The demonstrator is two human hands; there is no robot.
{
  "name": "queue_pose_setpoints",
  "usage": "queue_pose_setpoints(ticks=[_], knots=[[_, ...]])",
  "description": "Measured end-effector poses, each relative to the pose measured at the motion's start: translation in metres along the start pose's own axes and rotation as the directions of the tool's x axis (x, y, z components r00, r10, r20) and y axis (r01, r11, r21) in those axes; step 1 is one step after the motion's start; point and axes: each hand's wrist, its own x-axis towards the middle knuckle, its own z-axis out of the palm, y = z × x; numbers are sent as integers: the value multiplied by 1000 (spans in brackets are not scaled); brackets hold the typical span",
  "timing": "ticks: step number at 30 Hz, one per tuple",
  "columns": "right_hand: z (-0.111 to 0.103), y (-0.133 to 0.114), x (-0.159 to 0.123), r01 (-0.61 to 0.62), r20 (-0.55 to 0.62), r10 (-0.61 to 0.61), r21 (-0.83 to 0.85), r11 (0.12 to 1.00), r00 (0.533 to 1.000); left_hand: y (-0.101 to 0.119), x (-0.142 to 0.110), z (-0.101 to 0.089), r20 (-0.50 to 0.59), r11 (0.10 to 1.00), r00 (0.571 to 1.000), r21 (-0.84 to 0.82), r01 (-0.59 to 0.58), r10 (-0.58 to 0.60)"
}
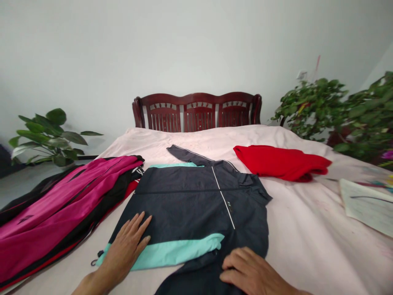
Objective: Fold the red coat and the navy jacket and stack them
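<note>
A dark navy jacket (184, 205) with mint-green panels and white piping lies spread on the bed, its collar end to the right. One sleeve stretches toward the headboard; the other comes down toward me. My left hand (129, 237) rests flat on the jacket's lower left part, fingers stretched out over the navy cloth and the mint panel. Near the shoulder of the closer sleeve, my right hand (248, 270) has its fingers bent on the dark fabric, the fingertips and thumb close together. The cloth under its palm is hidden.
Magenta and black garments (76, 192) lie along the left side. A folded red garment (281, 162) sits on the pink bedsheet (301, 221) at right. A pale printed sheet (365, 207) lies at the right edge. Beyond stand a wooden headboard (199, 112) and leafy plants (316, 106).
</note>
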Motion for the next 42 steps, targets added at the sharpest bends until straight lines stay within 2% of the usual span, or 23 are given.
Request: queue_pose_setpoints(ticks=[3, 6, 9, 13, 15, 17, 19, 20, 23, 26, 31, 34, 36, 39, 42], knots=[[12, 6, 0, -41, -23, 39, -107, 993, 999, 2, 3, -2, -11, 1000, 1000, 2, 20, -20], [13, 10, -7, -28, -25, 26, -103, 994, 999, 0, 2, -6, 7, 1000, 1000, -14, -5, 5], [2, 9, -20, -34, 47, 36, -32, 999, 998, -5, -2, -9, 9, 1000, 1000, 8, -4, 4], [-16, 10, -27, -153, 140, 135, 127, 980, 981, -10, -6, -10, 37, 999, 999, 45, -20, 19], [-24, 11, -18, -242, 125, 216, 264, 934, 968, -10, -5, -10, 53, 998, 998, 49, -31, 28], [-29, 11, -4, -311, 54, 310, 308, 899, 949, -8, -4, -11, 59, 998, 998, 56, -29, 26], [-27, 11, 8, -311, -25, 324, 216, 926, 946, -6, -3, -13, 71, 998, 997, 63, -26, 21], [-24, 10, 12, -276, -33, 284, 144, 950, 958, -6, -4, -14, 81, 997, 996, 65, -29, 23], [-9, 9, 8, -167, 43, 167, 0, 986, 985, -8, -11, -22, 102, 996, 993, 60, -68, 62], [-6, 12, -15, -141, 61, 141, -9, 990, 988, -21, -27, -34, 87, 990, 987, 34, -139, 136], [-31, 23, -45, -191, -129, 192, 24, 981, 973, -67, -63, -48, 60, 977, 978, -87, -196, 202], [-34, 24, -38, -233, -158, 228, -13, 972, 961, -90, -79, -47, 44, 974, 988, -180, -141, 151], [-29, 22, -26, -220, -141, 212, -47, 974, 967, -95, -84, -43, 32, 966, 996, -246, -78, 89], [-15, 17, -4, -192, -76, 187, -64, 979, 979, -90, -83, -38, 16, 935, 999, -351, 38, -34], [-4, 17, 12, -201, -44, 198, -57, 978, 979, -82, -73, -36, 29, 855, 984, -491, 165, -173]])
